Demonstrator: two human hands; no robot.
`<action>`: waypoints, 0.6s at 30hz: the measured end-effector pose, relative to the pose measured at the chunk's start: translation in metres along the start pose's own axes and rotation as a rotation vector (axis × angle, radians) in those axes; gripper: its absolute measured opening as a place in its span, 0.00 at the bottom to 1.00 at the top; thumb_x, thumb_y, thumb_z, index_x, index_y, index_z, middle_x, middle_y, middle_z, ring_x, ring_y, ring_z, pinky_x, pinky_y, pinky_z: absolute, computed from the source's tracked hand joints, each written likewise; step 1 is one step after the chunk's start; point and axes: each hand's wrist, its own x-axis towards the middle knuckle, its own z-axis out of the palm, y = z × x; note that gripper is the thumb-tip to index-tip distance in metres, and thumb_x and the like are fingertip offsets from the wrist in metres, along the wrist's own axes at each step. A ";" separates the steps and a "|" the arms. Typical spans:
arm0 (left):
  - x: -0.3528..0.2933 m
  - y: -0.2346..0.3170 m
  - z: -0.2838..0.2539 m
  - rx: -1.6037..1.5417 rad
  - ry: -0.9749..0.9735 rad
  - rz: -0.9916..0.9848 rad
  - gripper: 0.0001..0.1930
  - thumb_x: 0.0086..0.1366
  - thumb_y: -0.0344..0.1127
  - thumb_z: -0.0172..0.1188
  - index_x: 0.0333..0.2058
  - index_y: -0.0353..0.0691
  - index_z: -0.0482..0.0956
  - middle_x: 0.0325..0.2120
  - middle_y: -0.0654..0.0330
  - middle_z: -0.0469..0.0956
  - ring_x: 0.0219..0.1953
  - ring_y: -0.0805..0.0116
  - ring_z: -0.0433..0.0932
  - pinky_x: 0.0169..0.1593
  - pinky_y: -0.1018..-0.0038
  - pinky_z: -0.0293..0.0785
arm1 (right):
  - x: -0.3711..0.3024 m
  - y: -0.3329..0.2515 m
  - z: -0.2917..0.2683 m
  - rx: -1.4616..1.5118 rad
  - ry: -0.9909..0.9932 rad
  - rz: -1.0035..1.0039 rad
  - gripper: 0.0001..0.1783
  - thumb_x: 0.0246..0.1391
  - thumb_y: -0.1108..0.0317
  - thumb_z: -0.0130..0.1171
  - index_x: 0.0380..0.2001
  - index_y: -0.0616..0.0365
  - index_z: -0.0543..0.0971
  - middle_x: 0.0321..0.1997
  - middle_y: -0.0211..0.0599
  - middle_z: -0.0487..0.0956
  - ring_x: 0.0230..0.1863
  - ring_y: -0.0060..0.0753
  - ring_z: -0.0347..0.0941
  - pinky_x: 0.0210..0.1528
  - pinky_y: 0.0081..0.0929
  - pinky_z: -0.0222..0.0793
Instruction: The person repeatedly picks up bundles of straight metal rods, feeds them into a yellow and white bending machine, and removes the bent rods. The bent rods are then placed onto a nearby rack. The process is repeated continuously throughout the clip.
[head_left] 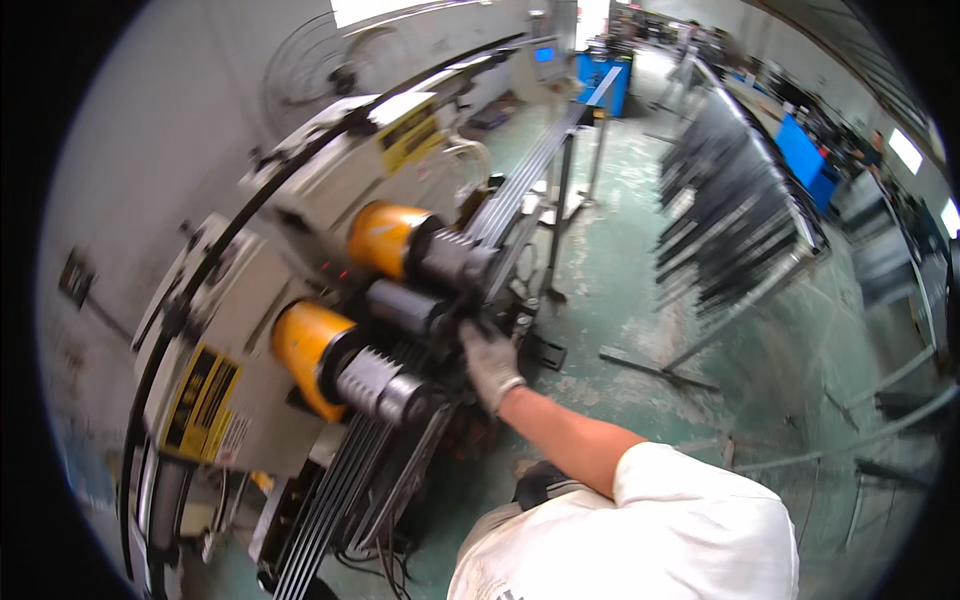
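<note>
My right hand (490,366), in a pale work glove, reaches to the front of a machine with two yellow cylinders (388,238). Its fingers are at dark metal parts beside the end of a dark grey cylinder (405,306); blur and shadow hide whether they grip anything. Ribbed metal collars (372,385) stick out from the yellow cylinders on either side of the hand. Long thin metal bars (335,500) lie side by side below the lower collar, and more bars (520,190) run away past the upper one. My left hand does not show.
Right of the machine, a rack (735,190) holds many dark bars over the green floor (620,290), its metal foot (660,368) near my arm. A black hose (235,220) curves over the machine housing. Beyond are a fan (340,75), blue cabinets (605,80) and people.
</note>
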 end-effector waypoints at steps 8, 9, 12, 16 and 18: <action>0.025 -0.064 0.128 0.106 -0.185 -0.052 0.35 0.68 0.52 0.67 0.65 0.31 0.78 0.59 0.46 0.84 0.62 0.43 0.80 0.72 0.48 0.71 | 0.025 -0.045 0.007 0.038 -0.149 0.215 0.34 0.70 0.41 0.59 0.63 0.58 0.84 0.57 0.53 0.88 0.59 0.51 0.85 0.64 0.38 0.76; 0.024 -0.072 0.152 0.131 -0.235 -0.060 0.34 0.68 0.51 0.66 0.64 0.31 0.78 0.58 0.46 0.84 0.61 0.43 0.80 0.71 0.48 0.72 | 0.031 -0.052 0.004 0.089 -0.228 0.330 0.33 0.69 0.41 0.60 0.62 0.58 0.84 0.55 0.52 0.89 0.56 0.49 0.87 0.61 0.37 0.78; 0.018 -0.087 0.220 0.176 -0.378 -0.063 0.32 0.68 0.49 0.66 0.62 0.30 0.78 0.55 0.46 0.84 0.58 0.45 0.81 0.67 0.49 0.74 | 0.042 -0.043 0.004 0.241 -0.202 0.281 0.31 0.69 0.43 0.61 0.63 0.54 0.85 0.54 0.50 0.89 0.53 0.44 0.87 0.57 0.37 0.79; 0.012 -0.087 0.282 0.235 -0.518 -0.020 0.29 0.69 0.47 0.65 0.59 0.30 0.79 0.51 0.47 0.84 0.54 0.46 0.81 0.63 0.51 0.76 | 0.059 -0.015 0.025 0.154 -0.290 0.238 0.30 0.66 0.42 0.61 0.59 0.54 0.86 0.49 0.46 0.90 0.48 0.40 0.88 0.50 0.39 0.81; 0.009 -0.080 0.307 0.251 -0.585 0.011 0.27 0.69 0.46 0.64 0.58 0.30 0.79 0.49 0.47 0.84 0.52 0.47 0.82 0.60 0.51 0.77 | 0.055 -0.038 0.015 0.182 -0.285 0.282 0.30 0.65 0.41 0.61 0.56 0.54 0.88 0.45 0.45 0.90 0.45 0.39 0.89 0.46 0.39 0.82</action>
